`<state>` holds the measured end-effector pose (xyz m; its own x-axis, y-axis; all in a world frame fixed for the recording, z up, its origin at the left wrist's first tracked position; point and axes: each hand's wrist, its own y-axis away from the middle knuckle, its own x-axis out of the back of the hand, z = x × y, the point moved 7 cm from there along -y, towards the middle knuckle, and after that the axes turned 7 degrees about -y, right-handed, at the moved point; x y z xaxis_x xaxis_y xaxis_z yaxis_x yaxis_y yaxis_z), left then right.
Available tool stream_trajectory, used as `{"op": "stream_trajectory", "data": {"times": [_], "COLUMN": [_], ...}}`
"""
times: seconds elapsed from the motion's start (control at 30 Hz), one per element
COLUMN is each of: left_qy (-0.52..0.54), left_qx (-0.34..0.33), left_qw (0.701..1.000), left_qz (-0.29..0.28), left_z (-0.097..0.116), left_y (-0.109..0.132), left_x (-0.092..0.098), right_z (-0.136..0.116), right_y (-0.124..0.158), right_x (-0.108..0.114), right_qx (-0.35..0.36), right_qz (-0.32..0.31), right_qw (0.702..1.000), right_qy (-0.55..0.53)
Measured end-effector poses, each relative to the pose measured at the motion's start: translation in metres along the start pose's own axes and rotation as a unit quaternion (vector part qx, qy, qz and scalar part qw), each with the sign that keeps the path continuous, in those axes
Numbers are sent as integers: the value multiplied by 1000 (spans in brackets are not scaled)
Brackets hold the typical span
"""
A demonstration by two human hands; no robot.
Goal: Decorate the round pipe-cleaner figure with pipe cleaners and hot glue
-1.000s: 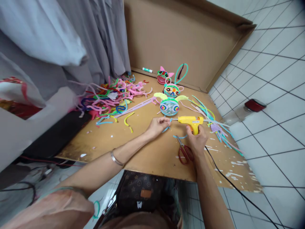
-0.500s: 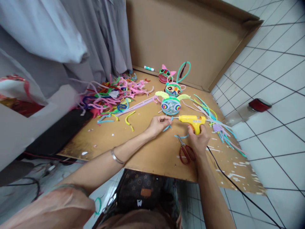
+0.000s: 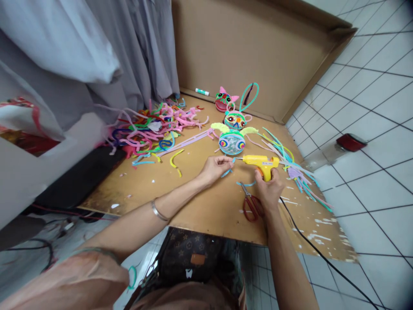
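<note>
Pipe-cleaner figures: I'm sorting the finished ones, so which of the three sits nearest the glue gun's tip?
The round blue figure with yellow-green wings, directly beyond the glue gun; the other two stand farther back.

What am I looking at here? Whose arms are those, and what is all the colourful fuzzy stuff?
The picture comes from a camera worn on a person's head, looking down, so the two arms are that person's own. The right hand grips a yellow glue gun with a black cord trailing off. The left hand pinches a small blue pipe cleaner piece right at the gun's tip. They work on a cardboard sheet laid on a tiled floor. On it lie a heap of pipe cleaners, red scissors and three little fuzzy animal figures.
</note>
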<state>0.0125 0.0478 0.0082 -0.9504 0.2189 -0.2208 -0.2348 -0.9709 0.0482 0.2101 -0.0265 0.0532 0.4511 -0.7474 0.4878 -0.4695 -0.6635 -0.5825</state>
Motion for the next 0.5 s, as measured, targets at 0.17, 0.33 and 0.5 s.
{"op": "stream_trajectory", "data": {"times": [0.17,0.33,0.5], "left_qy": [10,1,-5], "left_qx": [7,-3,1], "left_qw": [1000,1000,1000], "left_qz": [8,1,-5], "left_z": [-1,0,-1], "left_y": [0,0,-1], "left_x": [1,0,-1], "right_z": [-2,-2,-1], "right_y": [0,1,0], "right_x": [0,-1,3], "right_qx": [6,19,3], "right_qz": [1,5,13], "right_qw": [1000,1000,1000], "right_qy": [-4,12,-6]}}
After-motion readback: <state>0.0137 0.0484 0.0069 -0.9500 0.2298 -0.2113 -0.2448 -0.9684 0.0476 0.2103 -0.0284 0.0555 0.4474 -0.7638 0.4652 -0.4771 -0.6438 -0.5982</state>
